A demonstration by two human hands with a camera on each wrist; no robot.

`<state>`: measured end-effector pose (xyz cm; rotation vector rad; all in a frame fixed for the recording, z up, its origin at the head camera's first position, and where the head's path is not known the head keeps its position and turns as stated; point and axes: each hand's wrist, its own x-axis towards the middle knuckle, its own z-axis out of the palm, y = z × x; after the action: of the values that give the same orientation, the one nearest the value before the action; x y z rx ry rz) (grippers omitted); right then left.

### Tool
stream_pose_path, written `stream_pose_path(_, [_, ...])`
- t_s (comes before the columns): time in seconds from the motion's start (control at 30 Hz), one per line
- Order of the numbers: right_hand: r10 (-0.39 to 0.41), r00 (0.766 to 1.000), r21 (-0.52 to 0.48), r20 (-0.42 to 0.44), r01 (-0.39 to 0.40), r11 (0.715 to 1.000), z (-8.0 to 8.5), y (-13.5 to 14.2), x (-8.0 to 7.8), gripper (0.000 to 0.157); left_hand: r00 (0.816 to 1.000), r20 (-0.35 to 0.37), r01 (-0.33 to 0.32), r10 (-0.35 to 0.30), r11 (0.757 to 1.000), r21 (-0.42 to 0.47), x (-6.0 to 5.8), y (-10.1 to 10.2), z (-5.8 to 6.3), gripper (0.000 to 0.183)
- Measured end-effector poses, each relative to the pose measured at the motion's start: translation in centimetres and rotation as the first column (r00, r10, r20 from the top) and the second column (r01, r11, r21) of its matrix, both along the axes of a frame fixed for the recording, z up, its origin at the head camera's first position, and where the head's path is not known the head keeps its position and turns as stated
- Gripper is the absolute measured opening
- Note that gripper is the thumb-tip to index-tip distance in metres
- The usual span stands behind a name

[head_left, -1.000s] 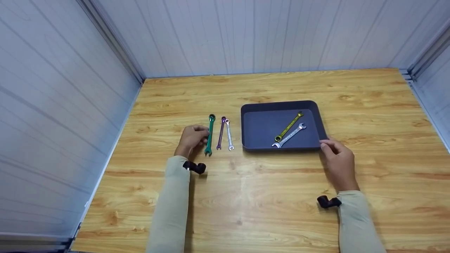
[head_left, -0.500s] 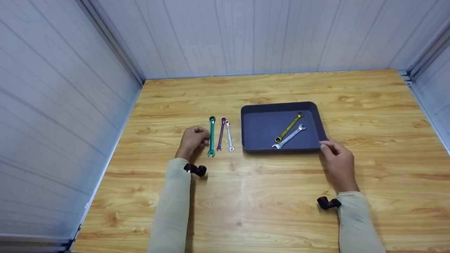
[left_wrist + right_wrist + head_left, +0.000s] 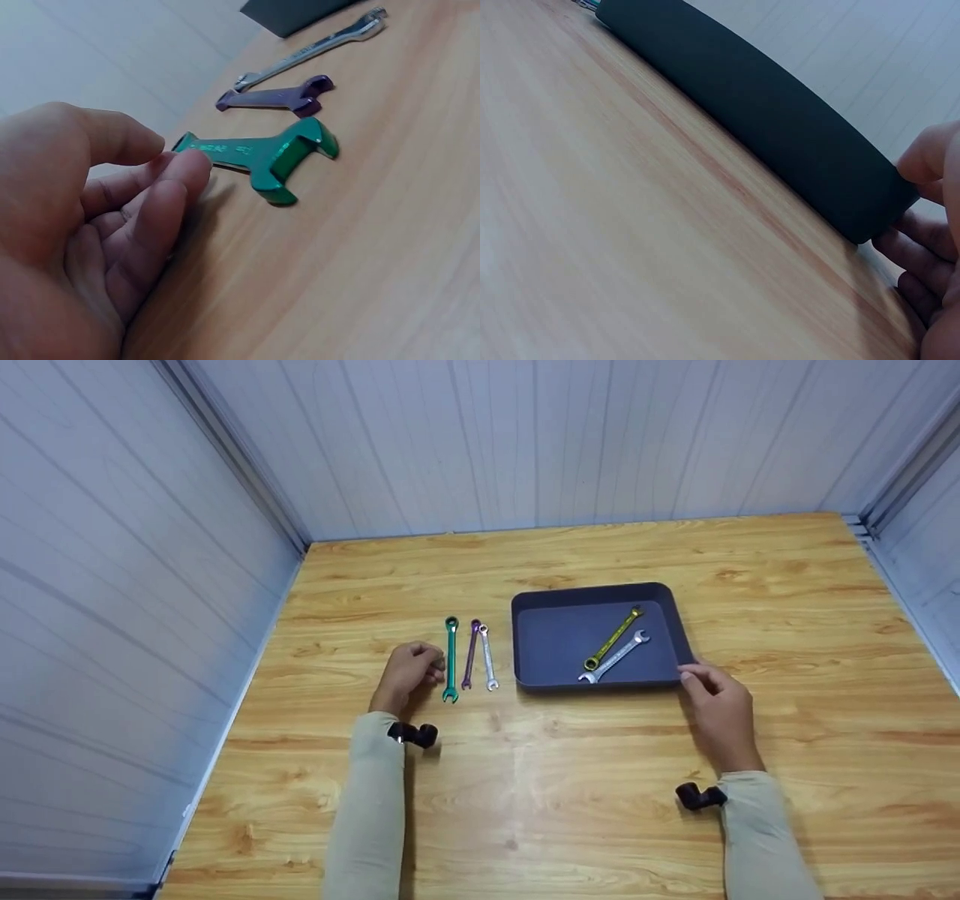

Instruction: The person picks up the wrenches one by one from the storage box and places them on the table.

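Observation:
My left hand (image 3: 410, 669) is just left of a green combination wrench (image 3: 451, 664), fingers loosely bent. In the left wrist view, thumb and fingertips come close together with nothing visible between them, and the green wrench (image 3: 255, 157) lies flat on the table beyond. To its right lie a purple wrench (image 3: 470, 656) and a small silver wrench (image 3: 489, 660). At the lower right corner of a dark grey tray (image 3: 551, 641), my right hand (image 3: 720, 709) pinches the wall between thumb and fingers. Inside the tray are a yellow-green wrench (image 3: 613, 639) and a silver open-ended wrench (image 3: 615, 657).
Everything rests on a wood-grain table (image 3: 517, 810). Pale panels (image 3: 480, 450) rise behind it and along both sides. The tray's raised wall (image 3: 742, 97) fills much of the right wrist view.
The green wrench went from tilted against my left fingers to lying straighter, next to the purple one. My left hand let it go and drew slightly left. My right hand stayed at the tray.

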<state>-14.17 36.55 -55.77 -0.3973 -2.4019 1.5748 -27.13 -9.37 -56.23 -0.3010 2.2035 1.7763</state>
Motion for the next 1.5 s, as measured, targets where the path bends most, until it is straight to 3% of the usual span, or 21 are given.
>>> stream_pose_path(0.33, [0.012,0.999,0.039,-0.031,-0.011,0.999,-0.1,0.0,0.0,0.034,1.000,0.000,-0.023,0.023,0.998,0.053,0.4,0.2,0.1,0.021])
stream_pose_path(0.7, [0.007,1.000,0.018,-0.018,-0.007,1.000,-0.3,-0.1,0.0,0.034,0.999,0.038,-0.038,0.033,0.991,0.129,0.6,0.7,1.3,0.026])
stream_pose_path(0.93, [0.011,1.000,0.017,-0.009,-0.011,1.000,-0.1,-0.1,0.1,0.036,1.000,-0.014,-0.019,0.022,0.984,0.177,0.8,2.0,2.0,0.032])
stream_pose_path(1.17, [0.011,1.000,0.032,-0.023,-0.010,0.999,-0.3,-0.1,0.1,0.035,0.998,-0.060,0.007,0.004,0.985,0.171,1.0,3.0,2.1,0.031])
stream_pose_path(1.37, [0.011,0.999,0.035,-0.039,-0.010,0.999,-0.1,0.0,0.1,0.034,0.996,-0.088,0.052,-0.027,0.955,0.292,0.9,4.4,1.8,0.029])
stream_pose_path(1.5, [0.019,0.999,0.024,-0.035,-0.019,1.000,-0.1,0.0,0.1,0.034,0.995,-0.096,0.064,-0.040,0.965,0.256,0.7,5.5,1.8,0.029])
